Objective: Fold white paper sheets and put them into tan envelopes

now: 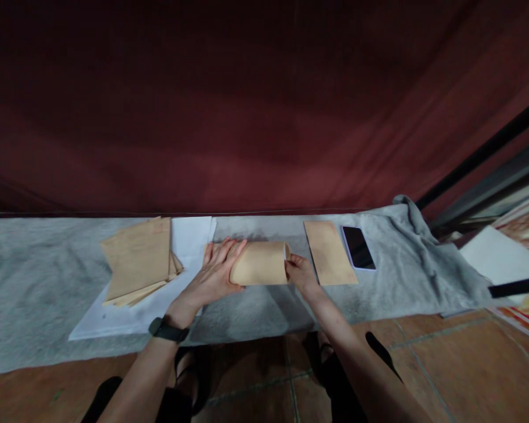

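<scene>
A brown paper envelope (260,264) lies crosswise between my hands, its surface slightly bowed. My left hand (218,267) spans its left end, fingers over the upper edge and the thumb at the lower edge. At the other end, my right hand (300,271) pinches the opening, where a thin white edge (286,252) shows; most of whatever is inside stays hidden. To the right lies another brown envelope (330,252), flat on the grey cloth (264,317). White paper sheets (132,320) reach under or behind my left hand.
A fanned stack of brown envelopes (141,258) rests on the white sheets at left. A smartphone (358,248) lies right of the single envelope. A dark red curtain-like surface (264,147) rises behind the cloth. Tiled floor (449,364) runs along the front.
</scene>
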The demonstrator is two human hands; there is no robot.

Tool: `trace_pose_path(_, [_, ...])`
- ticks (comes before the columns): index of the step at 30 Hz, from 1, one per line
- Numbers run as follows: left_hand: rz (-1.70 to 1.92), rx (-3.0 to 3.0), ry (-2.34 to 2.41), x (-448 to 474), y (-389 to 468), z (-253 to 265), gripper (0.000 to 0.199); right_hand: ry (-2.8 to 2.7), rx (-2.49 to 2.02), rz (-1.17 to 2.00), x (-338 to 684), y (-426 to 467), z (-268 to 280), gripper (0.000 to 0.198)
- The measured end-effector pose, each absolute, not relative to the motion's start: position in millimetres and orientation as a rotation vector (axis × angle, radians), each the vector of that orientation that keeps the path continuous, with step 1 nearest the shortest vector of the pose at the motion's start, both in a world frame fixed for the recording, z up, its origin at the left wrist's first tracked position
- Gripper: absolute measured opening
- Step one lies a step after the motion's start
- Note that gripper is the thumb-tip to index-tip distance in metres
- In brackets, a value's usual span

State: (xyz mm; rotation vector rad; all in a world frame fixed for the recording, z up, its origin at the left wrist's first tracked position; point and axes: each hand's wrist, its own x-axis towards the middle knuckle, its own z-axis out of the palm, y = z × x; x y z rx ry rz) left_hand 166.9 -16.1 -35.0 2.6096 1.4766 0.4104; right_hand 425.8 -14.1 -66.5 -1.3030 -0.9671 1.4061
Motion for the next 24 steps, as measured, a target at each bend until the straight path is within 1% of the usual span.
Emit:
trace_pose_path(8, [0.399, 2.614, 1.466, 168.7, -18.0, -29.8, 0.117, -0.924, -1.344, 1.416, 427.6, -12.3, -64.4, 0.021])
trace_pose_path(24, [0.408, 2.614, 1.45, 166.6, -18.6, -33.8, 0.115, -0.945, -1.296, 1.415, 426.9, -18.4, -54.8, 0.026])
